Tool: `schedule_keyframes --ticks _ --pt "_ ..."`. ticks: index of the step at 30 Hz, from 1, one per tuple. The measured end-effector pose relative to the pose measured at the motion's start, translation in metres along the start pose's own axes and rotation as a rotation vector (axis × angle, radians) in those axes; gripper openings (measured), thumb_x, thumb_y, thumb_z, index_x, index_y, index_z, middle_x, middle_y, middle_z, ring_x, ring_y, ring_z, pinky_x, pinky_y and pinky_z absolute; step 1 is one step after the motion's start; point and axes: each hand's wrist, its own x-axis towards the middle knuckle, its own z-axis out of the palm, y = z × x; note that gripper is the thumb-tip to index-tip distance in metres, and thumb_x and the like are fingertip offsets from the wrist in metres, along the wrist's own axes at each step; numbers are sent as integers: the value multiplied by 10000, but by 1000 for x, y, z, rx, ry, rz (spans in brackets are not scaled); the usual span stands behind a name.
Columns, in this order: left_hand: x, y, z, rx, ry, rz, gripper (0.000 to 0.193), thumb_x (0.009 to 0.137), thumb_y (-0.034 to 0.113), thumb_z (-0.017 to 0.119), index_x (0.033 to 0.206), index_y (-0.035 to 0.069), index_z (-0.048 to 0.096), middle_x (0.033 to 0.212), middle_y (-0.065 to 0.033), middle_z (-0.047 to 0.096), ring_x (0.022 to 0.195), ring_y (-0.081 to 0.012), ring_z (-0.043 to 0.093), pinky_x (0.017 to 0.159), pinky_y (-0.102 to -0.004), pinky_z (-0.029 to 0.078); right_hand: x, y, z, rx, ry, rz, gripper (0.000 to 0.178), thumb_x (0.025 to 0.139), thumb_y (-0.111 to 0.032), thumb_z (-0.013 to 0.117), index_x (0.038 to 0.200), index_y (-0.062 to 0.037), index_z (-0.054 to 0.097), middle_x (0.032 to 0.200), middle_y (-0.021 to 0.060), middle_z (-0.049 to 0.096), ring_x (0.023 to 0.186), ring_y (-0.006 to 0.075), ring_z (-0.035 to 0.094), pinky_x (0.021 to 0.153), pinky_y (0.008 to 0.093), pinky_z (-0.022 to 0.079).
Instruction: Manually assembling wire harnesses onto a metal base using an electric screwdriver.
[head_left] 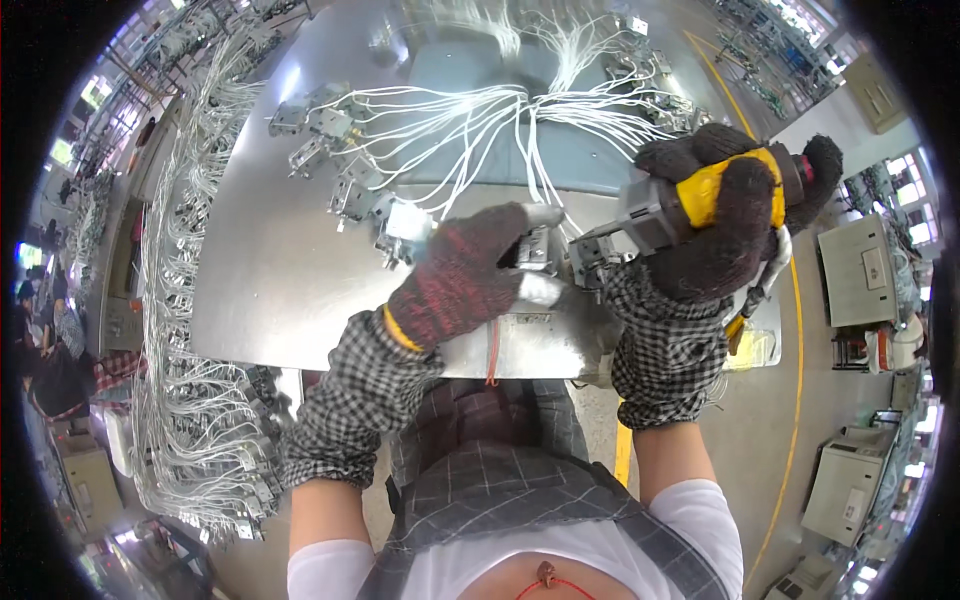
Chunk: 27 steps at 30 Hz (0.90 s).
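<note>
Head view: a metal-topped surface (260, 270) carries a splayed bundle of white wires (440, 105) toward its far edge. Over its near right corner, the gloved right hand (735, 220) and left hand (465, 270) face each other: the right's fingers wrap a yellow-and-black power tool (700, 195), the left's pinch a small metal block (538, 250) just beside the tool's nose. A loosened pinch could let the block twist, and the nose might nip gloved fingertips.

Metal table (260, 300) — splayed white wires (528, 103)
</note>
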Motion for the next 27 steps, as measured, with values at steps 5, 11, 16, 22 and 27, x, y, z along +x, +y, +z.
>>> schedule_keyframes --ticks 5,11,16,22,27 --pt "1 2 -13 157 -129 -160 647 816 384 888 1356 92 682 1029 -139 747 975 -301 752 870 -392 601 -12 0 8 141 50 121 773 972 -132 741 1597 -307 322 1024 161 697 797 246 684 705 499 627" --pt "12 15 -5 314 -235 -101 698 781 410 899 1333 46 675 1124 -201 742 1029 -377 741 873 -462 592 -22 13 0 113 -109 86 777 976 -150 764 1593 -273 308 1069 153 699 869 243 700 723 485 649" --pt "10 23 -12 249 -278 -149 781 761 416 910 1400 64 632 1234 -198 715 1124 -380 711 936 -476 569 -26 9 -10 -465 -355 -115 819 961 -176 791 1602 -229 284 1114 169 692 920 269 721 771 504 668" --pt "-10 -2 -66 829 -137 215 802 761 286 908 1469 101 579 1301 -182 654 1237 -355 622 1104 -474 463 -27 12 -3 -334 -340 -39 783 951 -112 791 1583 -223 344 1184 172 680 993 309 741 825 540 685" --pt "-1 -20 -101 798 -319 69 604 857 261 850 1379 49 633 1229 -142 705 1188 -296 665 1026 -414 518 -26 14 2 -349 -317 68 758 953 -66 784 1575 -229 381 1196 162 681 1003 318 751 825 536 694"
